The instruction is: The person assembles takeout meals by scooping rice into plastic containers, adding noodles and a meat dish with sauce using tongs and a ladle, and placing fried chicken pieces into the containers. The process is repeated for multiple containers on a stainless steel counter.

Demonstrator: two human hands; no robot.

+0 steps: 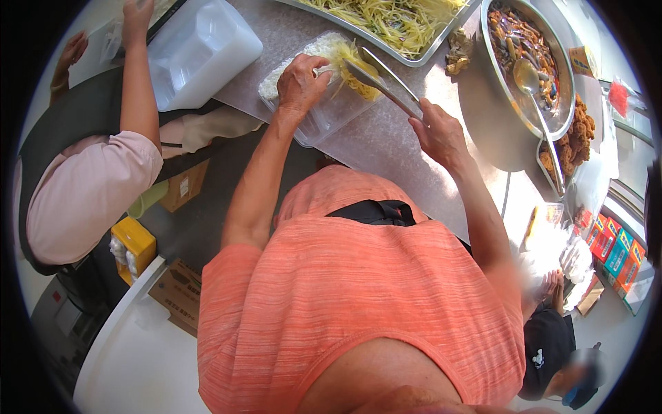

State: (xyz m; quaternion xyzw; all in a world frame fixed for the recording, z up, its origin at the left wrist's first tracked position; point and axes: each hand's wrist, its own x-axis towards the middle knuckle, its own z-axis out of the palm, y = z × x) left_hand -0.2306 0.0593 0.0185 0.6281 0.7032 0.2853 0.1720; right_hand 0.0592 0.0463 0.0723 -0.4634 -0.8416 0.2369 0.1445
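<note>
A clear plastic takeaway container [314, 132] rests on the table in front of me, with white rice [328, 45] along its far side. Yellow shredded food [360, 84] lies in its right part. My left hand [302, 84] is over the container, fingers bent and spaced apart, nothing visible in them. Metal tongs [389, 88] are gripped in my right hand [441, 136]. Their tips reach down at the shredded food. Whether they pinch any of it is hard to make out.
At the far edge stands a metal tray of shredded food [393, 21]. To the right are a large metal bowl [569, 90] of dark stew with a spoon [541, 117] and fried pieces [578, 138]. Stacked clear containers [207, 52] and a co-worker's pink sleeve [93, 200] are at left; another person [552, 345] is lower right.
</note>
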